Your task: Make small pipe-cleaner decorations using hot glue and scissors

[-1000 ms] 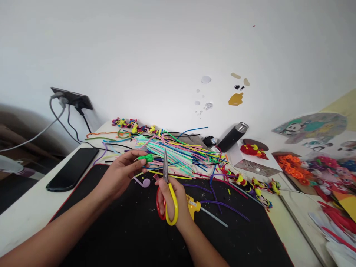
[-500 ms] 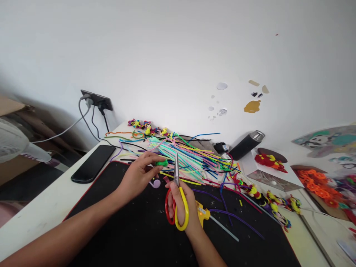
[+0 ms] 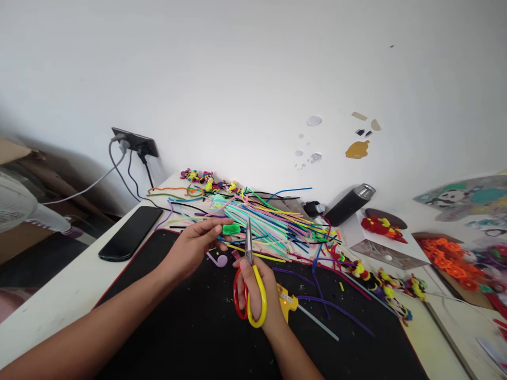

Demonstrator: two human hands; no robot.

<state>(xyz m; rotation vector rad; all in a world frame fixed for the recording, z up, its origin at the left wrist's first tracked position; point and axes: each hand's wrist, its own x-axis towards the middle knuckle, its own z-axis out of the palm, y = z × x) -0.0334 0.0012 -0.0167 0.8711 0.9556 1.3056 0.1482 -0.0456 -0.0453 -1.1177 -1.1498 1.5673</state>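
Note:
Between the thumb and fingers of my left hand [image 3: 198, 243] is a small green fuzzy piece [image 3: 231, 229], perhaps bent pipe cleaner. My right hand [image 3: 259, 285] grips scissors [image 3: 257, 303] with one red and one yellow handle loop. Their blades point up, look closed together, and stand just right of the green piece without touching it. A dark red bit [image 3: 236, 254] shows by my right fingers; whether they hold it I cannot tell. Below my left hand lies a lilac coil [image 3: 222, 260] on the black mat [image 3: 190, 327].
A pile of coloured pipe cleaners [image 3: 261, 227] covers the back of the table. The yellow glue gun [image 3: 288, 302] with its glue stick lies right of my right hand. Around the mat are a phone [image 3: 130, 232], a black flask [image 3: 350, 205] and several small yellow-and-red figures [image 3: 390, 287].
My left hand has turned slightly, so more of the green piece shows. The scissors have barely moved. The whole view has shifted a little.

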